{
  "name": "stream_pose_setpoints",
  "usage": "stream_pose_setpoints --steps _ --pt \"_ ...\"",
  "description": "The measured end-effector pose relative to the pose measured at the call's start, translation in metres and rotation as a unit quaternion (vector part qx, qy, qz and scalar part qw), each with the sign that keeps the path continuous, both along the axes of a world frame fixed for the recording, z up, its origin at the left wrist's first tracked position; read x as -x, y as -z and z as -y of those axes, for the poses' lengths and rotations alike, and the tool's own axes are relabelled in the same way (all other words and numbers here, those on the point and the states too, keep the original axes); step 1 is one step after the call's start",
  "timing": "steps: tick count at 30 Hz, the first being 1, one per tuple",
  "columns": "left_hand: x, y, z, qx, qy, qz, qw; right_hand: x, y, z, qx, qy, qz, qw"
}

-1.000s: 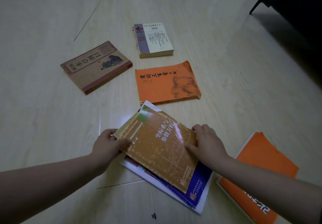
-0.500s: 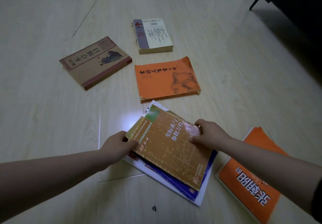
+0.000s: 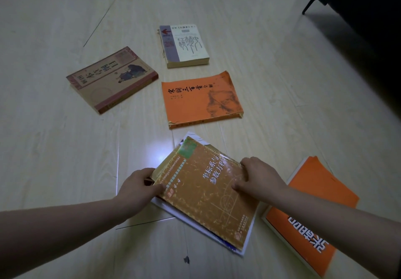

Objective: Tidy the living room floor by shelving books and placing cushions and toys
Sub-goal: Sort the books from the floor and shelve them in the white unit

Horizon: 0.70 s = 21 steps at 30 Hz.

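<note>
Stack of books (image 3: 206, 194) lying on floor (image 3: 65, 148), 6 o'clock of orange book (image 3: 201, 98) | left hand (image 3: 136, 188) and right hand (image 3: 260, 178) gripping its 9 and 3 o'clock edges, fingers (image 3: 249, 164) curling round | likely risk: skewed lower books sliding out while lifting, edges being unaligned.

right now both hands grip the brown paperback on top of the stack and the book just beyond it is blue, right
Not blue: the head view shows the book just beyond the stack is an orange paperback. The left hand and right hand do grip the brown paperback on top of the stack.
</note>
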<state>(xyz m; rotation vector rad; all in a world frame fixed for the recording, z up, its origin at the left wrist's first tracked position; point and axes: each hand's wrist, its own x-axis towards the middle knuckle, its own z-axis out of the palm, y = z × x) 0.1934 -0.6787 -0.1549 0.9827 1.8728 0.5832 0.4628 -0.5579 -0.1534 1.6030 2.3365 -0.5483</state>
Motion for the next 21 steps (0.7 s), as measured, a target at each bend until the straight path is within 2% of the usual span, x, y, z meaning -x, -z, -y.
stream_pose_setpoints --steps 4,11,14,16,21 --pt "0.0 0.0 0.004 -0.017 0.035 0.009 0.999 -0.006 0.0 0.0 0.017 0.011 0.005 1.0" --pt "-0.01 0.003 0.002 -0.043 0.048 -0.06 0.996 -0.008 -0.004 0.001 0.018 0.015 -0.002 1.0" --pt "-0.008 0.004 0.001 -0.021 0.043 -0.034 0.998 -0.007 -0.004 0.004 0.002 -0.001 0.001 1.0" --pt "-0.005 0.003 -0.001 0.003 0.038 -0.025 0.999 -0.007 -0.006 0.004 0.04 0.022 -0.017 0.999" --pt "-0.005 0.003 -0.004 0.035 0.087 -0.069 0.993 -0.017 -0.01 -0.002 0.119 0.027 -0.054 0.991"
